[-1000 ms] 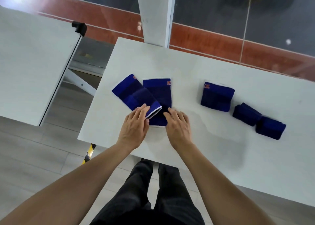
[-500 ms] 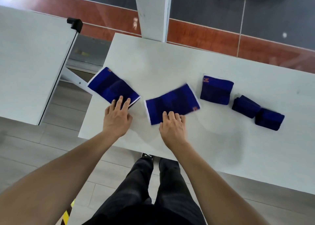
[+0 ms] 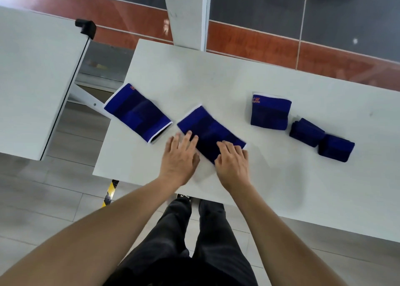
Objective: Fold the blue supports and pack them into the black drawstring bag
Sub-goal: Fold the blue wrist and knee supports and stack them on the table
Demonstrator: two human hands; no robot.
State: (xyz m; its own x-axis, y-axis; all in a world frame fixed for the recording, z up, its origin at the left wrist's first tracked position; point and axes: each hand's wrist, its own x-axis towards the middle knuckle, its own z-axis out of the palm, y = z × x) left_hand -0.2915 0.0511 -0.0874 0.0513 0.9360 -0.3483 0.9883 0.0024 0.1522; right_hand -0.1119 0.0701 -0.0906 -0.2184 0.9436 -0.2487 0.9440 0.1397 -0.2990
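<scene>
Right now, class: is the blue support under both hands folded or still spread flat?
Spread flat: the support lies at full length, a white-edged end showing, both hands on its near end.

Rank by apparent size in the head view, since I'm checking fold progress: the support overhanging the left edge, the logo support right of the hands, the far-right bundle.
1. Overhanging support, unfolded.
2. Logo support.
3. Far-right bundle.
</scene>
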